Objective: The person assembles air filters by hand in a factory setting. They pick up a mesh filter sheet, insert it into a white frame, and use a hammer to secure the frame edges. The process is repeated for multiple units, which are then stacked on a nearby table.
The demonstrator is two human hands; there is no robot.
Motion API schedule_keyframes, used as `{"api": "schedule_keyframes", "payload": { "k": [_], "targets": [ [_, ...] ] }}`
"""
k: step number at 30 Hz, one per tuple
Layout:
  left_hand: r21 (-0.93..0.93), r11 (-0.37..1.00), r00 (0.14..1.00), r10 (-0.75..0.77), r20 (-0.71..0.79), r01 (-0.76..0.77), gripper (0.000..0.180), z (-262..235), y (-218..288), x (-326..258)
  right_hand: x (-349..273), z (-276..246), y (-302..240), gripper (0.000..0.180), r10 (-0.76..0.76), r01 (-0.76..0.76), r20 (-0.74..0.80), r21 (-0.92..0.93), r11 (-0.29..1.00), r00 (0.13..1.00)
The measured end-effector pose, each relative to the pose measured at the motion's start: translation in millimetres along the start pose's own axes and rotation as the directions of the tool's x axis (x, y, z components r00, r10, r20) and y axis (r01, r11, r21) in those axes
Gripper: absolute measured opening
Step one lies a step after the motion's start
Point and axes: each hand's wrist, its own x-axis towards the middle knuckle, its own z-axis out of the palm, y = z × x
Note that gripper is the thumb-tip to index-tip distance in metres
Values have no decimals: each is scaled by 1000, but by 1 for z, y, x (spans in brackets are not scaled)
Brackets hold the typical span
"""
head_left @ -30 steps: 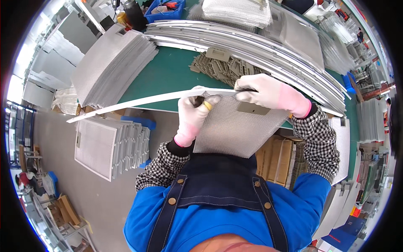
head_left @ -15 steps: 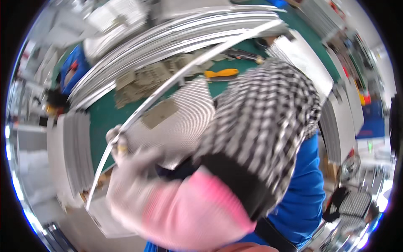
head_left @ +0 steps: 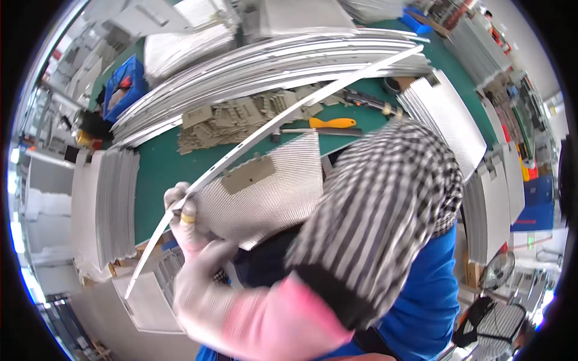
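Observation:
A long, narrow, silver-white metal strip [head_left: 238, 148] slants from the lower left up to the far right, above the bench. My left hand [head_left: 182, 209], in a pale glove with a yellow band round one finger, grips it near its lower end. My right hand [head_left: 203, 274], in a white glove with a pink cuff, crosses in from the right just below the left hand; its fingers are smeared by motion. My right forearm in a checked oversleeve hides part of the bench. Beneath the strip are a ribbed silver sheet [head_left: 286, 174] and a flat grey-beige piece [head_left: 248, 174].
On the green bench [head_left: 153, 180] lie a heap of small beige plates [head_left: 223, 123], a yellow-handled tool [head_left: 332, 123] and a black power tool [head_left: 373, 103]. Bundled long metal strips [head_left: 271, 63] lie behind. Panel stacks [head_left: 105, 207] stand left and right. A blue bin [head_left: 124, 87] sits far left.
The whole scene has shifted slightly right and down in view and looks sharper. My left hand keeps its hold on the strip. My right hand remains close below it, a little lower.

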Motion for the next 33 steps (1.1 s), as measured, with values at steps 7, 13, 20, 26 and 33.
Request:
{"api": "schedule_keyframes", "payload": {
  "k": [7, 13, 20, 26, 33],
  "targets": [
    [99, 995, 996, 37, -76, -30, 39, -9, 6, -11, -75, 23, 146, 61, 352, -426, 414, 100, 899, 840],
    [52, 998, 1000, 19, -1, -19, 34, -3, 7, -7, -79, 0, 130, 30, 304, -439, 421, 276, 855, 855],
    [1, 1000, 1000, 25, 15, -25, 31, -12, 4, -10, -70, -4, 119, 25, 362, -587, 594, 237, 774, 718],
    [36, 999, 999, 33, -8, -33, 31, -9, 2, -8, -98, 3, 118, 24, 369, -525, 535, 170, 834, 760],
    [13, 1000, 1000, 14, 10, -14, 33, 4, 4, -7, -97, 11, 118, 24, 373, -550, 572, 170, 818, 731]
  ]
}}
